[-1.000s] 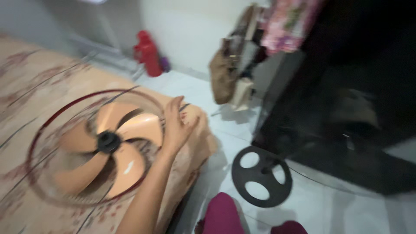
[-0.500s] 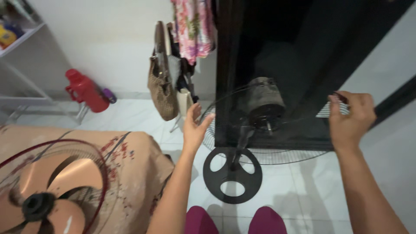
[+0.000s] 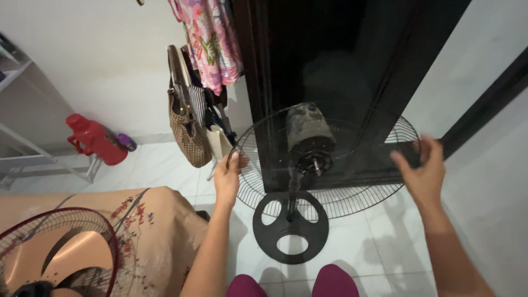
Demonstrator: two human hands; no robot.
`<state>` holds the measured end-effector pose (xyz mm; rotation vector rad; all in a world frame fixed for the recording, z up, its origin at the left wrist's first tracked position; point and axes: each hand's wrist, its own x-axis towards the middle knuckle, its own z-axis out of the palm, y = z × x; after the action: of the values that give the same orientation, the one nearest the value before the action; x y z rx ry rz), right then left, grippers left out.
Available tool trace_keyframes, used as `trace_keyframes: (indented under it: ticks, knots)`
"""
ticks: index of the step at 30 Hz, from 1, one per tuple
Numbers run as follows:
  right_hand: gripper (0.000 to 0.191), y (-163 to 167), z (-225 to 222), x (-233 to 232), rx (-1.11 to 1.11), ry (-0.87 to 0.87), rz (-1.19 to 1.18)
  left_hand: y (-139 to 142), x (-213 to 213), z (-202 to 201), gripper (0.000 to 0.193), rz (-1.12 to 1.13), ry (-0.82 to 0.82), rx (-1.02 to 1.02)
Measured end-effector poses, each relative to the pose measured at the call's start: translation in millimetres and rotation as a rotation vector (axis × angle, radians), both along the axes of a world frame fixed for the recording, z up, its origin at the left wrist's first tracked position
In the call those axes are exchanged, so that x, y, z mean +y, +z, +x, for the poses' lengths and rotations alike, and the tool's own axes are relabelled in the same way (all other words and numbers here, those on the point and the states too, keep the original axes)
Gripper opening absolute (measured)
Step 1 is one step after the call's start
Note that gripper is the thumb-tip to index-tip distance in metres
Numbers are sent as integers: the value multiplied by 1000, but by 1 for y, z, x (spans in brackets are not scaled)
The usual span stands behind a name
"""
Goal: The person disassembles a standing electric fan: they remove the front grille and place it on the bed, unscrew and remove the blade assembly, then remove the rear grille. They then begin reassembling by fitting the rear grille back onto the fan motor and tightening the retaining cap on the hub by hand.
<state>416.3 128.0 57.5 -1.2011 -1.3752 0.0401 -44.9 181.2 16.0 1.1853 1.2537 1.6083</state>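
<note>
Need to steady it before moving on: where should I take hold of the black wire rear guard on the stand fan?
Probably by the outer rim of the black wire rear guard, one hand on each side. The left hand sits at its left edge and the right hand at its right edge. The ring is wide, thin and faces you, with the dusty grey motor filling the centre.

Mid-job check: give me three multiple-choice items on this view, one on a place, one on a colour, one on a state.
1. Where is the red flask?
A. on the floor by the white wall
B. on the bed
C. on the fan base

2. What colour is the round fan base?
A. white
B. black
C. orange

3. What is the left hand doing?
A. holding a bag
B. resting on the bed
C. gripping the fan grille rim

Answers: 1 A, it stands on the floor tiles; 2 B, dark against pale tiles; 3 C, fingers curl over the wire rim.
</note>
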Motion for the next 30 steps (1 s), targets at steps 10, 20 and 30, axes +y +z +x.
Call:
trace_keyframes:
  ticks: [10, 20, 30]
  knots:
    - [54, -109, 9, -9, 820, 458, -689, -2, -3, 2, 35, -36, -1, -53]
    - [34, -96, -8, -3, 849, 425, -713, 6, -11, 6, 35, -8, 16, -42]
    - [33, -99, -8, 0, 830, 435, -675, 18, -27, 6, 37, -23, 51, 13]
